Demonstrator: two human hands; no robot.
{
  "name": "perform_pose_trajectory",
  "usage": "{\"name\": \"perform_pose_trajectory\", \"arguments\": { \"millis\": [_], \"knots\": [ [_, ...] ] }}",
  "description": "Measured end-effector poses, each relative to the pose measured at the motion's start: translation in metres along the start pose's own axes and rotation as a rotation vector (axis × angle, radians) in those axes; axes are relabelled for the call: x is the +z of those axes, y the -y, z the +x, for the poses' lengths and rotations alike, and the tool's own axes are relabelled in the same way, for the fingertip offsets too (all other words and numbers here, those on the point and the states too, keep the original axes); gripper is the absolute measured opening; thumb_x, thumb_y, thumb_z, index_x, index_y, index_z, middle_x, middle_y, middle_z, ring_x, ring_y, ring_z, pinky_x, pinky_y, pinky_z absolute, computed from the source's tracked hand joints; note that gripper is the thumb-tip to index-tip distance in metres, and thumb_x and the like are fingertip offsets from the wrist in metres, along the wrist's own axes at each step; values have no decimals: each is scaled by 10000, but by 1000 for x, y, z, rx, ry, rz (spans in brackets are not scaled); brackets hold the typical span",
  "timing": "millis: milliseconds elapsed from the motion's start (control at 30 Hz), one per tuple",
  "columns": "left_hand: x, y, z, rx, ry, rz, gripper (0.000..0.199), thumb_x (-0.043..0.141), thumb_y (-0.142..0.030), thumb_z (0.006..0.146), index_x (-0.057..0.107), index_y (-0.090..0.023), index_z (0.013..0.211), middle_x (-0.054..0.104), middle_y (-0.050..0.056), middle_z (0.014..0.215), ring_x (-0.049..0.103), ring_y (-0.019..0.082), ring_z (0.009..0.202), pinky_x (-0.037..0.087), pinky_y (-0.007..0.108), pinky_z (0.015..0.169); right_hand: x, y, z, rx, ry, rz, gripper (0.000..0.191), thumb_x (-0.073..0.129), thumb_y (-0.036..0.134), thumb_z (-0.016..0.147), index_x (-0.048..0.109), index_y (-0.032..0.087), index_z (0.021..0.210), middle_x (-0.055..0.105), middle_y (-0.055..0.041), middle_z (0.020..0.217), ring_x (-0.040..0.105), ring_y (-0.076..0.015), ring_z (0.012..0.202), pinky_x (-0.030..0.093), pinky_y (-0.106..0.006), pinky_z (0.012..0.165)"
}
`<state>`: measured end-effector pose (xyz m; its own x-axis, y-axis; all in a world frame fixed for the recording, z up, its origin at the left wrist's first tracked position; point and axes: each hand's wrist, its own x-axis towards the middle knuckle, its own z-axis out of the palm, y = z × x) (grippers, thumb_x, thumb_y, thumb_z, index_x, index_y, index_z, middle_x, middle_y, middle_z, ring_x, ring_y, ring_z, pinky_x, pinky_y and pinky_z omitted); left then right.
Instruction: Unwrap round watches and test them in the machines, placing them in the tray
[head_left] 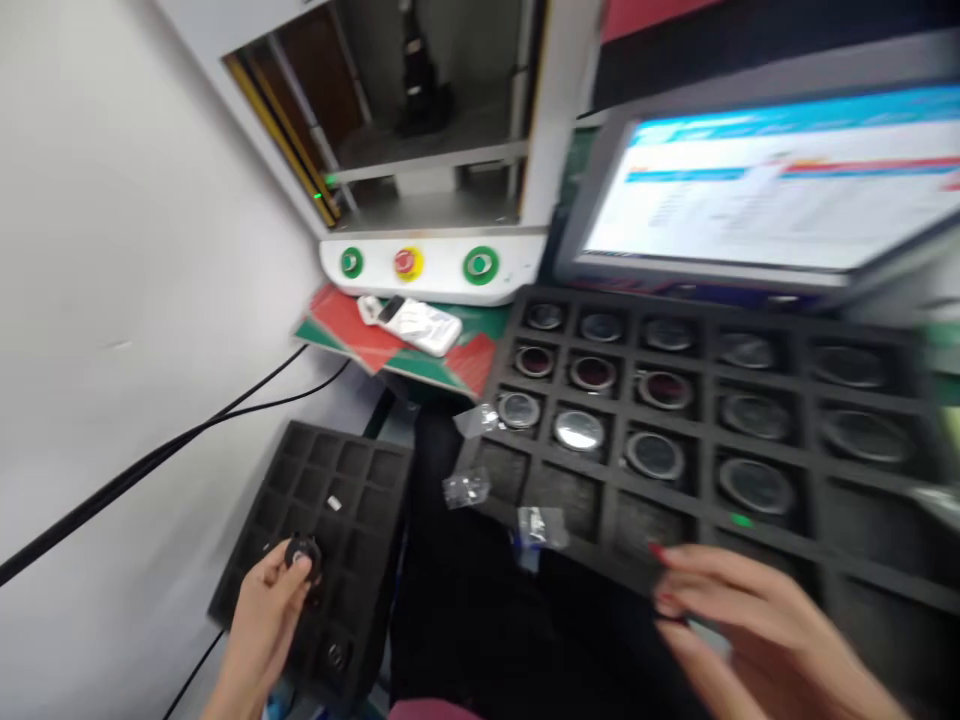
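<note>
My left hand [261, 610] pinches a small round black part [302, 550] between thumb and fingers, over the smaller dark compartment tray [300, 440] at the left. One round piece [336, 655] lies in a near compartment of that tray, and a small white scrap [334, 503] is farther back. My right hand [757, 625] is at the near edge of the larger dark foam tray [701, 500]. Its fingers are curled together and blurred; a dark bit shows at their tips, too unclear to name. Several round, glassy, watch-like discs [655, 455] sit in the larger tray's compartments.
Clear plastic scraps [466, 487] lie along the large tray's left edge. Behind stand a white machine with push buttons [480, 265] and a lit monitor [757, 190]. A white handheld device [421, 324] rests on the green bench. Black cables [217, 420] run along the left wall.
</note>
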<state>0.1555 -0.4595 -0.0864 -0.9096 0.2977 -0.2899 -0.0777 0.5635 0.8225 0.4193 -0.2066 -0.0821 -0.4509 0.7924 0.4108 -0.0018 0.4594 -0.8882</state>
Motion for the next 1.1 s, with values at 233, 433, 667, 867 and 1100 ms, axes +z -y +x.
{"name": "perform_pose_trajectory", "arguments": {
  "millis": [233, 433, 667, 867, 1100],
  "knots": [
    [135, -90, -49, 693, 861, -427, 214, 847, -435, 701, 785, -245, 778, 741, 126, 1168, 610, 81, 476, 482, 195, 466, -1, 23, 8, -198, 95, -97, 147, 595, 16, 872, 612, 162, 869, 617, -82, 965, 675, -131, 764, 581, -206, 672],
    [167, -97, -57, 974, 887, -408, 288, 719, -489, 831, 717, -201, 822, 786, 83, 957, 654, 66, 497, 525, 132, 532, -9, 25, 3, -171, 25, -144, 148, 600, 10, 873, 631, 151, 841, 633, -79, 942, 656, -122, 755, 575, -206, 658],
    [153, -113, -57, 1287, 805, -172, 323, 492, -382, 1004, 693, -161, 880, 784, 82, 1011, 738, 94, 633, 569, 155, 672, -6, 32, -4, -112, -118, -168, 85, 739, 224, 841, 685, 198, 782, 684, -94, 885, 691, -219, 759, 601, -305, 600],
    [154, -109, -55, 1360, 824, -204, 291, 484, -353, 1018, 668, -162, 898, 784, 51, 973, 705, 82, 626, 515, 188, 587, -6, 35, -5, -122, -156, -189, 174, 808, 341, 780, 704, 203, 758, 692, -110, 958, 697, -253, 812, 608, -362, 653],
    [141, -81, -54, 1362, 891, -130, 221, 468, -227, 1030, 684, -184, 1033, 779, 16, 1004, 713, 100, 733, 540, 226, 688, -16, 34, -2, -212, -40, -163, 121, 707, 170, 873, 667, 192, 762, 656, -77, 937, 681, -208, 812, 595, -337, 667]
  ]
}}
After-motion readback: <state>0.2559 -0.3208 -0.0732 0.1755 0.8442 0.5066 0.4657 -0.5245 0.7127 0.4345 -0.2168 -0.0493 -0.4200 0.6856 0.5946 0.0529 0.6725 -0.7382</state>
